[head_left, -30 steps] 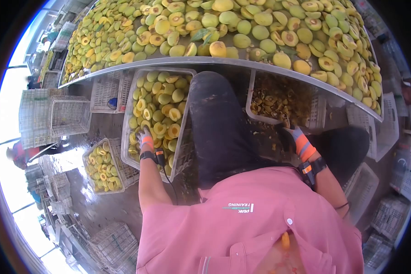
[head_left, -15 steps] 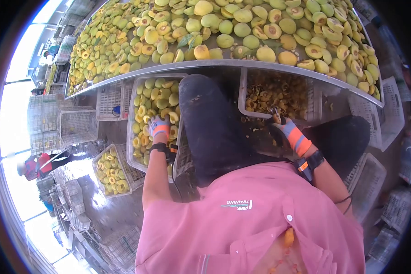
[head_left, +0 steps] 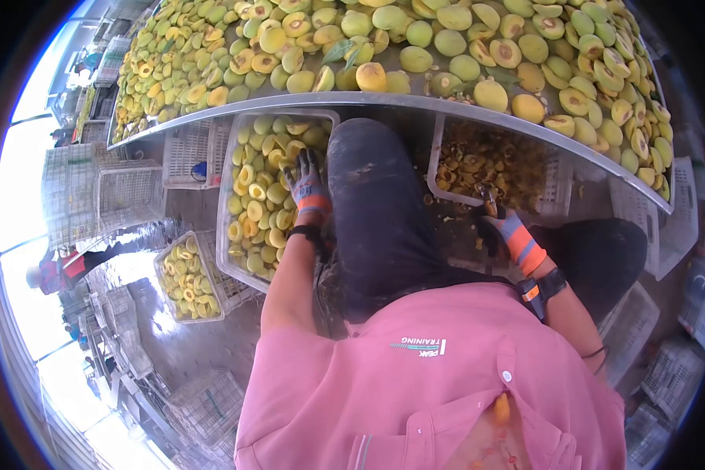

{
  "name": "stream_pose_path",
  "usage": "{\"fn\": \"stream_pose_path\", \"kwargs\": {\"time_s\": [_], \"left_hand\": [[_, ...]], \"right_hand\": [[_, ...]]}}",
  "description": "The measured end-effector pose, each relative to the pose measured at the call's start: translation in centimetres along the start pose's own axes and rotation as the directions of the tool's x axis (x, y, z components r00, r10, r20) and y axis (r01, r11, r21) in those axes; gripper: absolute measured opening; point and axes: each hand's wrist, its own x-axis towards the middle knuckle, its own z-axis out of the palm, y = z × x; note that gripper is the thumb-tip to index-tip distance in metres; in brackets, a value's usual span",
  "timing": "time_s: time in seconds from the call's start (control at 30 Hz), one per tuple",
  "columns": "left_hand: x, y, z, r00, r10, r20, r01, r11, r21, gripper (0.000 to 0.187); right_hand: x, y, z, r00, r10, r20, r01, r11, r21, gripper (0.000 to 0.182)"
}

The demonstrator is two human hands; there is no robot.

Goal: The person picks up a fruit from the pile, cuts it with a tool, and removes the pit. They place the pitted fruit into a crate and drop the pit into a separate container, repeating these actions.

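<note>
My left hand (head_left: 307,184), in a grey and orange glove, lies with fingers stretched out over the right side of a white plastic crate (head_left: 222,227). Halved yellow-green stone fruit (head_left: 256,190), peach-like, fills that crate under my palm. In my right hand (head_left: 509,233), also gloved, the fingers are wrapped around a small hand tool (head_left: 489,202) with a metal tip and a brownish handle. The tool points up toward a second crate (head_left: 435,168), which contains brown pits and scraps (head_left: 486,160). My right hand is just below that crate's near corner.
A metal-rimmed table (head_left: 384,99) heaped with halved fruit (head_left: 415,59) spans the front. My knee (head_left: 368,164) stands between the two crates. Another fruit crate (head_left: 188,278) sits on the floor at left. Stacked crates (head_left: 70,192) and a person (head_left: 63,269) are farther left.
My left hand has moved right and slightly forward across the fruit, its fingers now stretched out. My right hand still holds the tool near the scrap crate. The whole view has shifted slightly.
</note>
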Motion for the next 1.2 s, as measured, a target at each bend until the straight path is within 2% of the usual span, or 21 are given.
{"fn": "stream_pose_path", "kwargs": {"time_s": [0.13,0.17,0.23,0.27,0.33,0.4,0.43,0.47,0.5,0.57,0.6,0.67,0.73,0.83,0.87,0.93,0.97,1.03,1.07,1.17,1.2], "left_hand": [[2.8,0.1,0.0,0.994,-0.059,0.093,0.064,0.997,-0.052,0.062],[3.1,0.0,-0.7,0.989,-0.094,0.112,0.111,0.982,-0.154,0.061],[2.7,-0.1,-3.5,0.974,-0.149,0.172,0.201,0.918,-0.342,0.059],[2.3,-0.4,-4.8,0.968,-0.236,0.089,0.252,0.902,-0.351,0.058],[1.5,-1.3,-6.4,0.911,-0.406,-0.069,0.351,0.853,-0.386,0.056],[2.1,-2.7,-5.9,0.830,-0.518,-0.207,0.390,0.804,-0.449,0.058],[2.8,-3.4,-5.5,0.775,-0.569,-0.274,0.401,0.778,-0.483,0.058],[3.5,-3.8,-5.1,0.801,-0.536,-0.267,0.367,0.792,-0.488,0.062],[4.3,-3.5,-4.4,0.856,-0.485,-0.180,0.367,0.815,-0.449,0.064],[5.4,-2.5,-2.7,0.930,-0.367,0.012,0.345,0.863,-0.369,0.069],[5.5,-1.8,-1.8,0.937,-0.345,-0.053,0.327,0.919,-0.219,0.078],[6.8,-2.3,-1.5,0.968,-0.246,0.047,0.250,0.950,-0.186,0.081],[7.9,-2.9,-2.1,0.977,-0.192,0.097,0.207,0.962,-0.180,0.083],[8.4,-3.6,-1.8,0.970,-0.176,0.167,0.207,0.959,-0.193,0.089],[8.2,-4.5,-1.5,0.981,-0.144,0.129,0.188,0.867,-0.461,0.074],[7.6,-5.8,-2.1,0.942,-0.336,0.019,0.191,0.488,-0.851,0.058],[6.9,-6.8,-2.3,0.897,-0.442,0.010,0.132,0.247,-0.960,0.051],[5.0,-8.3,-3.0,0.774,-0.628,0.082,-0.094,-0.241,-0.966,0.039],[4.0,-8.7,-4.2,0.692,-0.706,0.152,-0.086,-0.289,-0.953,0.032],[2.3,-8.7,-8.3,0.700,-0.707,0.105,-0.094,-0.237,-0.967,0.028],[2.2,-8.5,-9.6,0.704,-0.704,0.092,-0.067,-0.195,-0.978,0.028]], "right_hand": [[0.7,0.9,-0.3,0.997,-0.013,-0.082,0.010,0.999,-0.047,0.021],[0.7,0.9,-0.3,0.993,-0.013,-0.119,0.005,0.997,-0.072,0.021],[3.2,4.0,-3.3,0.973,-0.211,0.091,0.229,0.932,-0.281,0.023],[4.1,5.3,-4.4,0.936,-0.284,0.207,0.343,0.868,-0.360,0.023],[3.2,4.5,-4.8,0.867,-0.327,0.376,0.496,0.501,-0.709,0.024],[3.1,4.5,-4.9,0.888,-0.307,0.343,0.459,0.519,-0.721,0.023],[3.6,5.3,-4.7,0.937,-0.269,0.221,0.348,0.745,-0.570,0.022],[3.4,4.8,-4.2,0.972,-0.184,0.148,0.231,0.872,-0.432,0.021],[3.3,4.5,-3.7,0.993,-0.097,0.072,0.113,0.958,-0.265,0.021],[2.6,3.2,-2.7,0.993,0.114,0.026,-0.112,0.992,-0.055,0.021],[2.3,2.6,-2.2,0.994,0.105,0.012,-0.104,0.992,-0.074,0.021],[2.0,1.8,-1.6,0.996,0.087,-0.009,-0.087,0.989,-0.120,0.021],[3.1,3.4,-2.8,0.986,-0.118,0.116,0.147,0.947,-0.286,0.021],[5.3,6.2,-3.9,0.943,-0.276,0.187,0.331,0.836,-0.437,0.026],[5.0,6.0,-3.9,0.955,-0.266,0.130,0.296,0.867,-0.401,0.027],[3.2,4.0,-2.4,0.984,-0.176,-0.021,0.167,0.960,-0.225,0.028],[2.0,2.6,-1.4,0.992,-0.080,-0.097,0.073,0.995,-0.074,0.029],[0.8,1.1,-1.3,0.997,-0.052,-0.061,0.048,0.997,-0.054,0.030],[0.5,0.7,-1.3,0.998,-0.041,-0.042,0.039,0.998,-0.047,0.030],[1.3,1.7,-1.5,0.988,-0.142,-0.063,0.140,0.990,-0.025,0.029],[1.2,1.5,-1.5,0.980,-0.194,-0.048,0.189,0.978,-0.084,0.027]]}}
